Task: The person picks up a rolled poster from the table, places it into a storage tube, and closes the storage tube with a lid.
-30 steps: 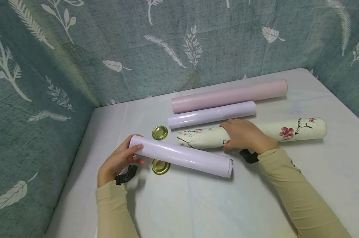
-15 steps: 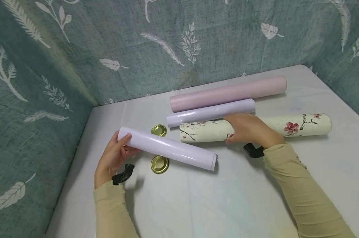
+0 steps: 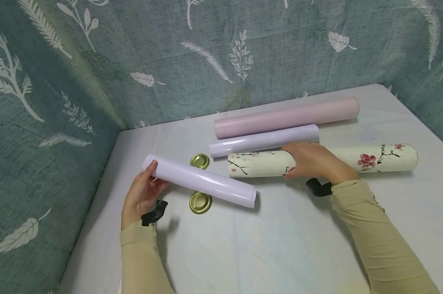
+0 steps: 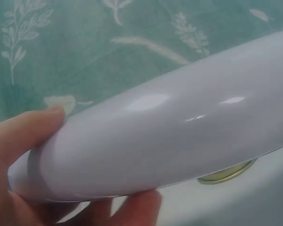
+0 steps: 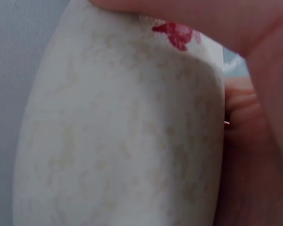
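Overhead, I see my left hand (image 3: pixel 142 196) gripping the lilac roll (image 3: pixel 201 180) by its end above the counter (image 3: pixel 280 245); it could swing onto a gold lid (image 3: pixel 200 202). Right wrist: fingers (image 5: pixel 245 108) clasp the floral roll (image 5: pixel 122 132), which may crease.
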Motion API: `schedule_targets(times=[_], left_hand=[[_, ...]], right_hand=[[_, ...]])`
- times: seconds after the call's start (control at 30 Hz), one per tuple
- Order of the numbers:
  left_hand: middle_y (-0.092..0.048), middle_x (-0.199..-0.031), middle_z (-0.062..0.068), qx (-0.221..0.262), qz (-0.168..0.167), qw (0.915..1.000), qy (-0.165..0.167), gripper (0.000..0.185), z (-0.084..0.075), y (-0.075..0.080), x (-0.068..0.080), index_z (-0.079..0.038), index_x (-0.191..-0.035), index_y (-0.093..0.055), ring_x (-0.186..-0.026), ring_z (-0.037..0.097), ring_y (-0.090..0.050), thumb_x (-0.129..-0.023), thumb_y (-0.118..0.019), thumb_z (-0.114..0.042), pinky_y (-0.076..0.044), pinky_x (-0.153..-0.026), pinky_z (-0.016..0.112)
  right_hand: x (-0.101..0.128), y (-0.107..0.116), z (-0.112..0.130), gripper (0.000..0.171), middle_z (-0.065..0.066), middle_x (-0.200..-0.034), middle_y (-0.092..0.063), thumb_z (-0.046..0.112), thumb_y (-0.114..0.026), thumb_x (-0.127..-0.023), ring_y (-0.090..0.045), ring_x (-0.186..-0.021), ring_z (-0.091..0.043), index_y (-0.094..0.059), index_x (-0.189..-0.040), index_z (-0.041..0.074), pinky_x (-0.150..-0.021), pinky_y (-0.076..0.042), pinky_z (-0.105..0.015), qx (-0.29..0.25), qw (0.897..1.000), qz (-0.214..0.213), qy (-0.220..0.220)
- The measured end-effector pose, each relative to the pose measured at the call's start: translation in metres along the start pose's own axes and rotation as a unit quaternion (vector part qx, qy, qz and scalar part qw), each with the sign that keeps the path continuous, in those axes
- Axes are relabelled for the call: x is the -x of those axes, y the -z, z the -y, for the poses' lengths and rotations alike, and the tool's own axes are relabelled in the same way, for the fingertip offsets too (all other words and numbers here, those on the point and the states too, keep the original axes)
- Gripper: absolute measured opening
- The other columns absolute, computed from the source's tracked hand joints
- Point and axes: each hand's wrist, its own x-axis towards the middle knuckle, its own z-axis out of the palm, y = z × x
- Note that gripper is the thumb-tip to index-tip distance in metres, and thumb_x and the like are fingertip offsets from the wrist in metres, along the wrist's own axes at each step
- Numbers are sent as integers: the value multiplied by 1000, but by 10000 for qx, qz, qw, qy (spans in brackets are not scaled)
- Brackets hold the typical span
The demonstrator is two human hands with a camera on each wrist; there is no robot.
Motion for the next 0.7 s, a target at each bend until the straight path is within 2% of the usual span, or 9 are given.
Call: schedule_targets(times=[0.17, 0.43, 0.7], left_hand=[[-50, -116, 9, -43, 48, 10000, -18, 63, 1, 3, 0, -14, -129, -30, -98, 23, -59, -83, -58, -45, -44, -84, 39], [-49, -113, 7, 531, 178, 9983, -152, 57, 5, 15, 2, -13, -127, -29, -94, 21, -60, -85, -56, -41, -45, -83, 37], [-42, -115, 8, 1003, -137, 9910, -877, 51, 7, 21, 0, -15, -123, -33, -83, 21, -60, -85, -57, -38, -51, -72, 36]], right_hand=[[1, 3, -3, 57, 2, -103, -59, 38, -78, -59, -52, -90, -17, -57, -108, 17, -74, -41, -40, -11, 10000, -36, 19], [3, 5, -8, 57, 1, -106, -59, 39, -77, -60, -52, -92, -18, -57, -109, 17, -77, -40, -41, 11, 10000, -89, 0], [3, 4, -11, 60, -2, -111, -58, 38, -78, -60, -52, -99, -21, -57, -111, 15, -82, -39, -43, 19, 10000, -92, -18]])
